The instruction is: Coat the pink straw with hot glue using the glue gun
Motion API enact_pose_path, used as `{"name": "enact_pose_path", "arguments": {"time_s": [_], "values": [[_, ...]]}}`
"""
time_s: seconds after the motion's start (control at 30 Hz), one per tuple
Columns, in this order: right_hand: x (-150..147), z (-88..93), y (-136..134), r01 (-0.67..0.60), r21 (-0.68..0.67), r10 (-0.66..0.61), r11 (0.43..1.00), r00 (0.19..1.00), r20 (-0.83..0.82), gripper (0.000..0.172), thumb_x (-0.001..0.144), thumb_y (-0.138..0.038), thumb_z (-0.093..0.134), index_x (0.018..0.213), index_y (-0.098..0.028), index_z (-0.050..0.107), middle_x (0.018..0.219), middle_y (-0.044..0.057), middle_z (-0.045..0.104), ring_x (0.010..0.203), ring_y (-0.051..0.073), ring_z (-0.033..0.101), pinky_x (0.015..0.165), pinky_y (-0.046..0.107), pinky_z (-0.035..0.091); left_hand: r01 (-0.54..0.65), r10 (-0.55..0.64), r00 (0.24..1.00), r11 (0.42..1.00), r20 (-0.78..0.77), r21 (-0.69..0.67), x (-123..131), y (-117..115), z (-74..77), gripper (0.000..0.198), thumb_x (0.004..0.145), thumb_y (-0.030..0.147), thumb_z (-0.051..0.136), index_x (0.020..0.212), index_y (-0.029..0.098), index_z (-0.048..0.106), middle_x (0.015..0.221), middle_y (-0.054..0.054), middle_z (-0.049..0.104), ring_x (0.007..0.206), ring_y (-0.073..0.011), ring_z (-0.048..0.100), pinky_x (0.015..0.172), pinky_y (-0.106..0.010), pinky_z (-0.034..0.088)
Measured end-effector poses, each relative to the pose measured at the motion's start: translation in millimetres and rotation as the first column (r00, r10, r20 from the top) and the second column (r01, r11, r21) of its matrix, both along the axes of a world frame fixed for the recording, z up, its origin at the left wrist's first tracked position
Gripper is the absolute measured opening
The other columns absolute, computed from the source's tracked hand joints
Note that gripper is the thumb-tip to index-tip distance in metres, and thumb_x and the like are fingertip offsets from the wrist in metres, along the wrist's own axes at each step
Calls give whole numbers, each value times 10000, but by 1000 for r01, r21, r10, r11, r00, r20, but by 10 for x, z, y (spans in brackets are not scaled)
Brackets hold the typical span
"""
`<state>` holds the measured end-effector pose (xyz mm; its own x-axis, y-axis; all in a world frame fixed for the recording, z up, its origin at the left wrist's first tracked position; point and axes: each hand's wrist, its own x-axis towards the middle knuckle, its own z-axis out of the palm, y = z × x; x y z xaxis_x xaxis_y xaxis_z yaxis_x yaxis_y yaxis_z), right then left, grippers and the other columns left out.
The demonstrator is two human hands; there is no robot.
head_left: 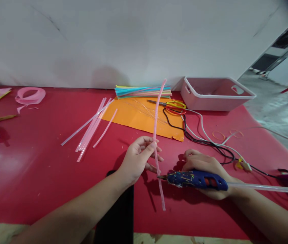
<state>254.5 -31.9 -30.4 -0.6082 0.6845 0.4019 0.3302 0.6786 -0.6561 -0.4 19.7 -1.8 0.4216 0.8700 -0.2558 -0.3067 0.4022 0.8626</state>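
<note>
Over the red surface (32,183), the left hand (137,161) pinches a pink strip (156,118); the right hand (206,163) clasps a glue gun (197,179).

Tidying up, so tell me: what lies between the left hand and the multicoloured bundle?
In the head view, an orange sheet, crossed by the pink strip the left hand holds.

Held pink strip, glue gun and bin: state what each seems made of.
Pink strip: perhaps plastic or fuzzy fibre, matte-looking; its soft edges leave it open. Glue gun: likely hard plastic, smooth, from its moulded blue body; tip apparently metal, brownish. Bin: probably plastic, satin, given its even walls and moulded rim.
</note>
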Motion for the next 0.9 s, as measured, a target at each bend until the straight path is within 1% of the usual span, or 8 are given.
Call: {"name": "enact_pose_path", "arguments": {"time_s": [0.1,0.27,0.33,0.47,0.67,0.73,0.9], "values": [[-13,6,4,11,8,-11,1000,1000,-17,379,992,-582,465,992,-228,603,762,44,686,634,198,534,801,440,425,-7,7,1000,1000,3,3,5,7,-2,282,851,374,782,966,179,614,813,-5,649,670,-154,668,408,-260,618],[-15,24,4,11,7,-11,1000,1000,10,349,994,-570,469,1001,-246,599,761,40,688,633,206,546,789,439,434,-14,14,1000,1000,-5,20,12,22,-21,323,821,412,808,952,182,623,711,14,623,661,-169,659,419,-279,623],[-12,22,3,15,8,-15,1000,1000,2,351,996,-575,462,1003,-250,596,763,38,689,634,205,540,792,439,432,-25,25,1000,999,-18,29,12,29,-25,330,817,419,813,951,179,630,698,15,630,646,-156,649,444,-270,627],[-8,9,0,14,13,-14,1000,1000,3,360,997,-580,460,1012,-247,595,757,36,686,626,201,535,794,433,433,-52,54,998,998,-38,43,12,42,-21,331,814,417,820,944,173,637,678,29,636,561,-104,618,460,-205,591],[-10,18,3,12,20,-12,1000,1000,-1,360,996,-578,467,1008,-242,597,756,35,679,631,200,524,782,418,421,-57,59,997,997,-44,44,7,41,-20,321,813,402,821,936,171,634,658,46,639,516,-103,655,448,-190,567],[-12,25,6,2,18,-2,1000,1000,4,349,998,-569,474,1015,-242,594,762,35,684,636,200,532,793,421,424,-61,63,997,997,-44,43,4,44,-23,317,811,395,823,929,171,631,661,47,642,515,-102,657,456,-199,579],[-16,31,9,7,13,-7,1000,1000,4,367,998,-577,469,1008,-233,597,761,39,687,635,196,530,797,425,426,-56,57,998,998,-39,35,3,48,-26,320,812,399,819,952,179,634,666,45,632,556,-137,671,442,-256,611]]}}
